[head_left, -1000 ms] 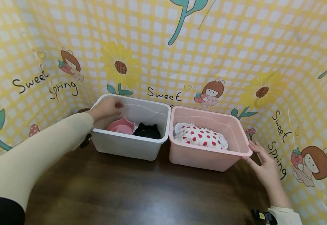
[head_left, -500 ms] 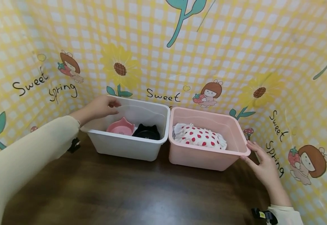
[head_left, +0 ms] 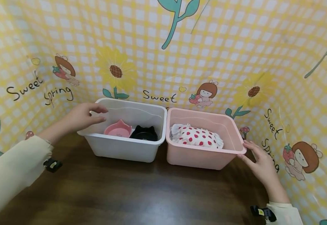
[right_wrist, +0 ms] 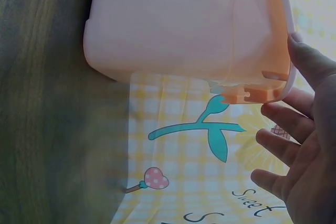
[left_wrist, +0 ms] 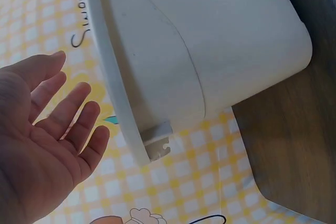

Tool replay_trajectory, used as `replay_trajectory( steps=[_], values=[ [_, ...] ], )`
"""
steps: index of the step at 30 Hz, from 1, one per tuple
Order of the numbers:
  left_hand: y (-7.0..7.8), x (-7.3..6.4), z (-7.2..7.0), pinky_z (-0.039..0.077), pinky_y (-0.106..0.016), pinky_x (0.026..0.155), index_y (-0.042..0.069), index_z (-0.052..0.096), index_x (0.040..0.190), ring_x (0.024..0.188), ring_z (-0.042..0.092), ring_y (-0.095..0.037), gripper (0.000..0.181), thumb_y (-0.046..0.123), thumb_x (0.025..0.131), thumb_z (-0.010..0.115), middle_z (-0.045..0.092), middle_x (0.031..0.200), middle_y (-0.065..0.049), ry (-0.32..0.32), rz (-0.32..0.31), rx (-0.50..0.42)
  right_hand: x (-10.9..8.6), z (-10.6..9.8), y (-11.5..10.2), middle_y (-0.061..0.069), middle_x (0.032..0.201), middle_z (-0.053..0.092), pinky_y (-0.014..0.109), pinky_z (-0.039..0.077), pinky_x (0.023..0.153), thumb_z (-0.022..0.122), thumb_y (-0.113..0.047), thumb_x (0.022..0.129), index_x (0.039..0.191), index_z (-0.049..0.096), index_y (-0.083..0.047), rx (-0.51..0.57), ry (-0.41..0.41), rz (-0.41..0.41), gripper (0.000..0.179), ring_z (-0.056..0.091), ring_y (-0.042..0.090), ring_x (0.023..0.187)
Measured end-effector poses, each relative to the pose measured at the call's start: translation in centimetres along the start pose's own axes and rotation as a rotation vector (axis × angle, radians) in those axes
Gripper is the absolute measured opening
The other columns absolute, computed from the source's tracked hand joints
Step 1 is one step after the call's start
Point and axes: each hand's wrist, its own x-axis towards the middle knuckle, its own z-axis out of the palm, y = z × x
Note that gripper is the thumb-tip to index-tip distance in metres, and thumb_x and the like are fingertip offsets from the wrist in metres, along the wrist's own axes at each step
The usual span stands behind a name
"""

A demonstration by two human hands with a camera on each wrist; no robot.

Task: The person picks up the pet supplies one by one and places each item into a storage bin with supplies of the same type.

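My left hand point(head_left: 80, 118) is over the left end of the white plastic bin point(head_left: 122, 149), thumb and fingers spread with nothing between them. In the left wrist view its palm point(left_wrist: 47, 140) faces the bin's rim, a gap apart. Inside that bin sit a pink cat-eared bowl point(head_left: 118, 128) and a black cat-eared bowl point(head_left: 144, 133). At the right front corner of the pink bin point(head_left: 198, 157), my right hand point(head_left: 262, 165) touches the rim with thumb and index finger; the other fingers extend loosely below it. A white frilled cloth bundle with red strawberries point(head_left: 197, 137) lies in the pink bin.
Both bins stand side by side on a dark brown wooden table point(head_left: 140, 193), their rims nearly meeting. Yellow checked cloth point(head_left: 219, 50) with printed flowers and girls rises close behind them and along both sides.
My left hand has drawn back leftward and toward me from over the white bin's inside. My right hand stays at the pink bin's corner. The head view has shifted slightly.
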Motion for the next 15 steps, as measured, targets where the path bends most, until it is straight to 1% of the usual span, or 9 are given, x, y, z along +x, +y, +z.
replay_trajectory(
  steps=[3, 6, 9, 10, 12, 14, 15],
  values=[
    [0.4, -1.1, -0.2, 0.050, -0.056, 0.096, 0.012, 0.071, 0.126, 0.116, 0.063, -0.034, 0.036, 0.032, 0.096, 0.073, 0.070, 0.126, -0.016, 0.012, -0.011, -0.001, 0.0, 0.0, 0.0, 0.017, 0.142, 0.062, 0.069, 0.037, 0.106, 0.084, -0.023, 0.086, 0.134, 0.066, -0.007, -0.008, 0.008, -0.001, 0.054, 0.047, 0.043, 0.140],
    [0.7, -2.2, -0.2, 0.050, -0.055, 0.093, 0.014, 0.072, 0.125, 0.112, 0.065, -0.036, 0.036, 0.035, 0.095, 0.074, 0.071, 0.125, -0.015, 0.035, -0.020, 0.022, -0.2, -0.1, 0.0, 0.017, 0.141, 0.062, 0.069, 0.038, 0.104, 0.083, -0.024, 0.087, 0.133, 0.066, -0.008, -0.017, 0.016, 0.005, 0.051, 0.048, 0.043, 0.139],
    [0.6, -3.2, -0.2, 0.050, -0.053, 0.089, 0.014, 0.074, 0.122, 0.107, 0.064, -0.035, 0.034, 0.032, 0.093, 0.076, 0.073, 0.121, -0.014, 0.081, 0.028, 0.055, -0.3, -0.2, 0.1, 0.019, 0.141, 0.062, 0.070, 0.039, 0.103, 0.082, -0.023, 0.089, 0.133, 0.066, -0.009, -0.014, 0.028, 0.004, 0.049, 0.049, 0.045, 0.137],
    [0.4, -3.6, -0.2, 0.050, -0.051, 0.088, 0.014, 0.074, 0.120, 0.106, 0.064, -0.034, 0.032, 0.030, 0.093, 0.077, 0.074, 0.118, -0.014, 0.099, 0.050, 0.068, -0.4, -0.2, 0.2, 0.018, 0.141, 0.062, 0.069, 0.039, 0.103, 0.081, -0.023, 0.089, 0.133, 0.067, -0.010, -0.014, 0.033, 0.003, 0.048, 0.050, 0.043, 0.138],
    [0.0, -4.3, -0.2, 0.048, -0.041, 0.083, 0.012, 0.075, 0.118, 0.101, 0.062, -0.031, 0.030, 0.025, 0.091, 0.079, 0.074, 0.112, -0.013, 0.139, 0.104, 0.101, -0.5, -0.2, 0.3, 0.018, 0.140, 0.063, 0.068, 0.040, 0.102, 0.081, -0.022, 0.090, 0.132, 0.068, -0.012, -0.020, 0.048, -0.002, 0.046, 0.051, 0.040, 0.138],
    [-0.4, -5.1, -0.3, 0.044, -0.034, 0.081, 0.013, 0.075, 0.116, 0.101, 0.062, -0.029, 0.029, 0.022, 0.089, 0.081, 0.073, 0.110, -0.011, 0.178, 0.119, 0.137, -0.7, -0.2, 0.4, 0.016, 0.138, 0.065, 0.065, 0.042, 0.102, 0.081, -0.021, 0.089, 0.130, 0.070, -0.014, -0.039, 0.068, -0.011, 0.043, 0.052, 0.035, 0.138],
    [-0.6, -5.5, -0.3, 0.043, -0.032, 0.081, 0.013, 0.075, 0.116, 0.102, 0.062, -0.030, 0.030, 0.022, 0.088, 0.082, 0.073, 0.110, -0.011, 0.192, 0.113, 0.143, -0.9, -0.3, 0.4, 0.015, 0.137, 0.065, 0.063, 0.042, 0.103, 0.082, -0.021, 0.089, 0.129, 0.070, -0.015, -0.049, 0.077, -0.016, 0.042, 0.053, 0.034, 0.137]
  ],
)
